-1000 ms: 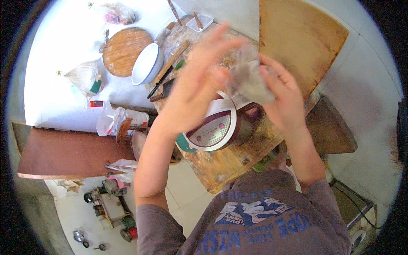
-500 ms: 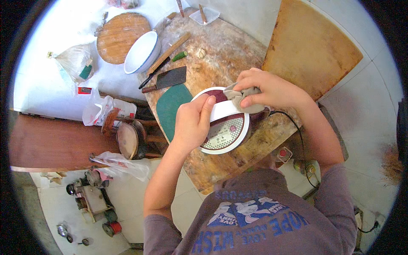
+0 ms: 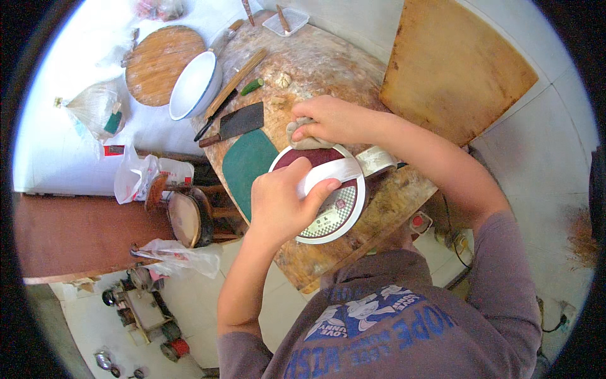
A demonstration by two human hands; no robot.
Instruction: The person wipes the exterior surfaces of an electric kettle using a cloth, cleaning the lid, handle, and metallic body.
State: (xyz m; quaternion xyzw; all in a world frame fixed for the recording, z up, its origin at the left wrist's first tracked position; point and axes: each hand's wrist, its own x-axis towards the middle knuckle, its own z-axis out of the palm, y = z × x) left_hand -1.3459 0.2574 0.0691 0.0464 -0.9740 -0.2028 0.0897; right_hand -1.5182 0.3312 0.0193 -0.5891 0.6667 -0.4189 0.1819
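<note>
A rice cooker with a round maroon-and-white lid (image 3: 320, 158) stands on the worn wooden board. My left hand (image 3: 281, 196) is closed around the white handle (image 3: 334, 172) across that lid. In my right hand (image 3: 328, 123) is a bunched grey cloth (image 3: 305, 134), pressed against the far side of the cooker's rim. A silvery piece (image 3: 376, 160) sticks out from the cooker's right side. Left of the cooker lies a dark green mat (image 3: 247, 165), and a cleaver (image 3: 241, 121) rests just beyond it.
Farther along the wooden board (image 3: 341, 69) are a green cucumber piece (image 3: 252, 86), garlic (image 3: 283, 80), a wooden stick (image 3: 243, 76) and a plastic tray (image 3: 286, 22). A white bowl (image 3: 196, 85) and round wooden board (image 3: 163, 63) stand at left. A black cord (image 3: 449, 221) hangs at right.
My right hand has carried the cloth leftward, from the cooker's right side to its far rim. The silvery side piece now shows. The lid handle has turned slightly under my left hand.
</note>
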